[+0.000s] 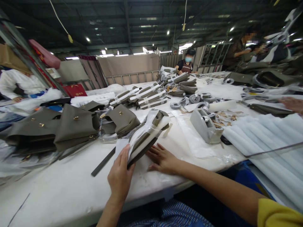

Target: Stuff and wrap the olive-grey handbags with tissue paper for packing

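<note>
My left hand is closed round the near end of a bundle of olive straps wrapped in white padding and clear film. The bundle is tilted up off the white table. My right hand lies with its fingers apart at the bundle's right side, low over the table, and holds nothing. A loose dark strip sticks out to the left below the bundle.
Olive bags stand at the left. A grey tape dispenser is right of centre, white foam sheets at the right. Wrapped bundles pile up behind. A masked person is across the table; another person's hand shows far right.
</note>
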A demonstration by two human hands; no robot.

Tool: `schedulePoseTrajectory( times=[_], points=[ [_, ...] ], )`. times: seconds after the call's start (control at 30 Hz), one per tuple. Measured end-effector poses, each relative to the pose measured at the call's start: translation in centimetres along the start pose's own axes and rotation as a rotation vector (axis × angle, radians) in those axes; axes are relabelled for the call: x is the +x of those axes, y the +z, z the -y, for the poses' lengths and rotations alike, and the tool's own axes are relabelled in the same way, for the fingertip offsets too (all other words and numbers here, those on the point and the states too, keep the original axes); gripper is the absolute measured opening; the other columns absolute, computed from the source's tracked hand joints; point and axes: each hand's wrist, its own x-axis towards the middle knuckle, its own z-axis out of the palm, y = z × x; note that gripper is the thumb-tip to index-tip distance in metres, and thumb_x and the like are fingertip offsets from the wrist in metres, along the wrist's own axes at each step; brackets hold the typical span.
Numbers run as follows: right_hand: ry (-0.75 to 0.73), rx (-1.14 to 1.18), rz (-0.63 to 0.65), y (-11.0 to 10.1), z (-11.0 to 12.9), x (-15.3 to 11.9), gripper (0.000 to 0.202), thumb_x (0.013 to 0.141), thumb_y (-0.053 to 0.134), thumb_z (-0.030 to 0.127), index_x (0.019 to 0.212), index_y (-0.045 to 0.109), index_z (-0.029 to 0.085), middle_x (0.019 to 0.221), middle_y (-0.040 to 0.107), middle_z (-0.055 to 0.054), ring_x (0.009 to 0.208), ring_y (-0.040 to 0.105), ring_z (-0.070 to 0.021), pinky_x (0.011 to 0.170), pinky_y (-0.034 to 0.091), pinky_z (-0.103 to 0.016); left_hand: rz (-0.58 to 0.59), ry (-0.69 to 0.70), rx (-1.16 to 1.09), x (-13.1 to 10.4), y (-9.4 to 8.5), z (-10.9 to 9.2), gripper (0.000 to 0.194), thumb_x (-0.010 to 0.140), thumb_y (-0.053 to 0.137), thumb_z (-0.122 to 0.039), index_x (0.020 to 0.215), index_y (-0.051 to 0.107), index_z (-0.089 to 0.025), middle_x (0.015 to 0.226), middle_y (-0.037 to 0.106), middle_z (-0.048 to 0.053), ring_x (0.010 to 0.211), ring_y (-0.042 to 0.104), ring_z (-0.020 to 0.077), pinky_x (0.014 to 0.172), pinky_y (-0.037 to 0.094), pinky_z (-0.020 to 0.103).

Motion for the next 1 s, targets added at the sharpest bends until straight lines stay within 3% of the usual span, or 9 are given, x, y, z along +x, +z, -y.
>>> schedulePoseTrajectory(
  times=[0.13,0.3,0.43,0.57,0.67,0.77,0.83,1.0],
  points=[
    [-0.075,-0.001,-0.204,0.0,-1.0,1.5,0.045,0.097,0.051,0.046,0.134,0.058,0.022,0.142,0.055,-0.011,0.139,0.04,-0.0278,0.119,0.023,-0.053,0.011,0.046,-0.003,0.0,0.2,-0.7,0.08,0.081,0.063,-0.004,0.15,0.032,-0.028,0.145,0.054,0.004,0.127,0.056,0.0241,0.101,0.051,0.033],
    [-0.187,0.055,-0.434,-0.4,0.6,-3.4,0.024,0.098,0.052,0.026,0.116,0.067,0.019,0.114,0.071,-0.009,0.108,0.064,-0.0201,0.097,0.052,-0.035,0.009,0.194,0.016,-0.5,1.0,-1.6,0.082,0.078,0.058,0.004,0.15,0.035,-0.027,0.145,0.054,0.003,0.128,0.055,0.0225,0.102,0.051,0.034],
    [-0.365,0.028,-0.498,-3.3,2.4,-7.5,0.025,0.094,0.057,0.019,0.118,0.064,0.016,0.113,0.071,-0.01,0.107,0.065,-0.019,0.094,0.054,-0.032,-0.045,0.342,0.052,-0.8,1.5,-3.0,0.065,0.086,0.054,0.0,0.145,0.044,-0.024,0.142,0.056,0.005,0.127,0.057,0.0237,0.1,0.053,0.036],
    [-0.37,0.001,-0.568,-6.9,2.9,-8.0,0.028,0.093,0.057,0.014,0.119,0.064,0.017,0.115,0.071,-0.01,0.109,0.065,-0.0188,0.097,0.053,-0.031,-0.124,0.474,0.071,-1.4,1.9,-5.0,0.047,0.096,0.05,-0.013,0.141,0.05,-0.025,0.138,0.061,0.005,0.122,0.061,0.0236,0.095,0.055,0.035],
    [-0.227,0.038,-0.57,-8.5,1.6,-5.7,0.023,0.094,0.057,0.017,0.114,0.068,0.021,0.114,0.072,-0.008,0.108,0.066,-0.019,0.097,0.053,-0.031,-0.139,0.532,0.08,-2.3,2.2,-6.1,0.044,0.098,0.048,-0.017,0.141,0.051,-0.028,0.136,0.062,0.004,0.121,0.062,0.0229,0.092,0.056,0.035],
    [0.076,0.05,-0.366,-8.9,-0.9,-1.4,0.023,0.095,0.056,0.026,0.114,0.069,0.022,0.116,0.071,-0.007,0.107,0.067,-0.0202,0.098,0.052,-0.032,-0.154,0.55,0.083,-3.3,2.3,-6.8,0.041,0.099,0.047,-0.019,0.138,0.053,-0.029,0.134,0.064,0.003,0.12,0.062,0.0224,0.092,0.056,0.034],
    [0.259,0.04,-0.176,-8.4,-2.6,2.0,0.028,0.093,0.058,0.03,0.118,0.067,0.019,0.118,0.071,-0.009,0.102,0.069,-0.0209,0.092,0.053,-0.031,-0.157,0.547,0.089,-3.7,2.3,-7.0,0.039,0.1,0.046,-0.02,0.137,0.055,-0.029,0.133,0.065,0.003,0.119,0.063,0.0221,0.092,0.056,0.034],
    [0.451,-0.003,0.02,-5.6,-4.6,9.3,0.035,0.084,0.071,0.042,0.101,0.071,0.01,0.104,0.073,-0.016,0.1,0.068,-0.0279,0.091,0.051,-0.039,-0.185,0.556,0.118,-4.0,2.4,-7.3,0.04,0.099,0.047,-0.019,0.137,0.055,-0.03,0.133,0.065,0.003,0.118,0.064,0.0211,0.092,0.056,0.032]
  ],
)
